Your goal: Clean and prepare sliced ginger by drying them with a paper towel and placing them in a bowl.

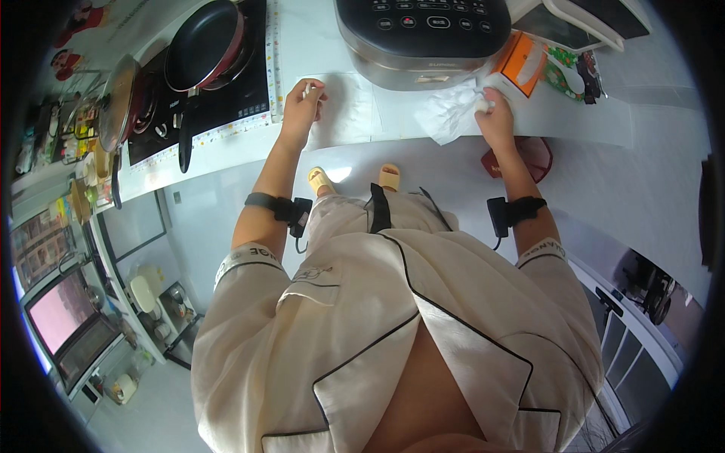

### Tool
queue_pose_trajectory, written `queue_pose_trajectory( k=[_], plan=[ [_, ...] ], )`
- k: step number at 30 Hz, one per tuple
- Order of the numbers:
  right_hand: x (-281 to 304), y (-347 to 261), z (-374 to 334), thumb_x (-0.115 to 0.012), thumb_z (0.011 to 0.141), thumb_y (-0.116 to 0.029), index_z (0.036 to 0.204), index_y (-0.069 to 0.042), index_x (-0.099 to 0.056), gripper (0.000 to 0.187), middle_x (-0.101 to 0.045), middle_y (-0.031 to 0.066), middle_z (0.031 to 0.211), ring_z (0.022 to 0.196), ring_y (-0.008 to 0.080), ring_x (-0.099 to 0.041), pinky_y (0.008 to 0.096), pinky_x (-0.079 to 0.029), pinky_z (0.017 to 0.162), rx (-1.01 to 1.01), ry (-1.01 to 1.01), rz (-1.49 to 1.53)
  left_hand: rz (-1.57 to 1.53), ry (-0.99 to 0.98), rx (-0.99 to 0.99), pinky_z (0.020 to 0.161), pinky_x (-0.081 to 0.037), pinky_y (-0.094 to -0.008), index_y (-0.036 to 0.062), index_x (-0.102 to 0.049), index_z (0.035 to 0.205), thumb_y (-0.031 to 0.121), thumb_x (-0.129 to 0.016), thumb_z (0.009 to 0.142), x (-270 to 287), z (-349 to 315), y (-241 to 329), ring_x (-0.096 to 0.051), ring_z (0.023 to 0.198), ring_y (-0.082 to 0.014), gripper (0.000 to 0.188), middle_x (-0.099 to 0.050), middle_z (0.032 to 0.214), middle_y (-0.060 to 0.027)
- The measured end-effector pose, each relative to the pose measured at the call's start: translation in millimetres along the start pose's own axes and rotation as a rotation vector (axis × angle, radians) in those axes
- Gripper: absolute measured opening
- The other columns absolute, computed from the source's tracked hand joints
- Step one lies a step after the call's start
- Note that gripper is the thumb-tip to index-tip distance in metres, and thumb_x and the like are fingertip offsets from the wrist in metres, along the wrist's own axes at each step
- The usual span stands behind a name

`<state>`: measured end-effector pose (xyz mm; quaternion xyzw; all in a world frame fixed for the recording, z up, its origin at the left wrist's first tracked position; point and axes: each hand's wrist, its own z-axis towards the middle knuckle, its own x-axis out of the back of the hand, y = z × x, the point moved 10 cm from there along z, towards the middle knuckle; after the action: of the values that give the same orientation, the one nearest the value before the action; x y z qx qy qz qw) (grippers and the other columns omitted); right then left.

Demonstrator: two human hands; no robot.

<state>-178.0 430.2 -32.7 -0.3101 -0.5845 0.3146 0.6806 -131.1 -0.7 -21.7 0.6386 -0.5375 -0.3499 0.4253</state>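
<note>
- Cream shirt (249, 355) sits closest, six o'clock.
- Right hand (495, 122), two o'clock, pinches crumpled white tissue (448, 113) on the counter (313, 45) at one.
- Left hand (303, 108), eleven o'clock: fingers curled, holding what I can't tell.
- Handling tissue seems the step; next calls for a steady pinch.

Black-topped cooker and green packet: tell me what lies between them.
In the head view, an orange box lies between the cooker and the packet.
</note>
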Motion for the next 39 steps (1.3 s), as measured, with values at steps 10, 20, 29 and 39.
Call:
queue_pose_trajectory(
  k=[10, 20, 29, 39],
  plan=[
    [-22, -61, -29, -0.068, 0.085, 0.0, 0.12, -0.003, -0.058, 0.037, -0.065, 0.0067, 0.103, 0.089, 0.0131, -0.062, 0.0255, -0.05, 0.079, -0.057, -0.236, 0.376, 0.276, -0.375, -0.079, 0.079, -0.046, -0.0254, 0.0048, -0.065, 0.101, 0.022, -0.064, 0.095, -133, -65, 10, -0.057, 0.088, -0.0099, 0.019, -0.065, 0.093, -0.0013],
    [-193, -214, -54, -0.07, 0.086, -0.006, 0.115, -0.003, -0.061, 0.031, -0.066, 0.0095, 0.106, 0.096, 0.016, -0.067, 0.0291, -0.052, 0.07, 0.11, -0.539, 0.597, -0.205, 0.119, 0.096, 0.051, -0.031, -0.0197, 0.0109, -0.062, 0.088, 0.025, -0.064, 0.095, 25, -79, -23, -0.039, 0.057, -0.0028, 0.016, -0.047, 0.066, 0.0058],
    [-301, -250, -19, -0.058, 0.087, -0.002, 0.114, -0.009, -0.066, 0.029, -0.058, 0.0098, 0.123, 0.113, 0.0282, -0.056, 0.0376, -0.049, 0.093, 0.566, -0.53, -0.316, -0.389, 0.168, 0.135, 0.049, -0.028, -0.02, 0.0153, -0.053, 0.083, 0.025, -0.059, 0.096, 119, -104, -28, -0.032, 0.052, -0.0017, 0.018, -0.039, 0.063, 0.0087],
    [-259, -284, -26, -0.067, 0.087, -0.009, 0.097, -0.002, -0.063, 0.013, -0.066, 0.0115, 0.098, 0.088, 0.0218, -0.066, 0.0335, -0.053, 0.076, 0.366, -0.607, -0.12, -0.002, 0.01, 0.023, 0.05, -0.033, -0.019, 0.0125, -0.057, 0.085, 0.029, -0.06, 0.096, 125, -72, -2, -0.042, 0.058, -0.0028, 0.02, -0.049, 0.072, 0.0072]
  ],
)
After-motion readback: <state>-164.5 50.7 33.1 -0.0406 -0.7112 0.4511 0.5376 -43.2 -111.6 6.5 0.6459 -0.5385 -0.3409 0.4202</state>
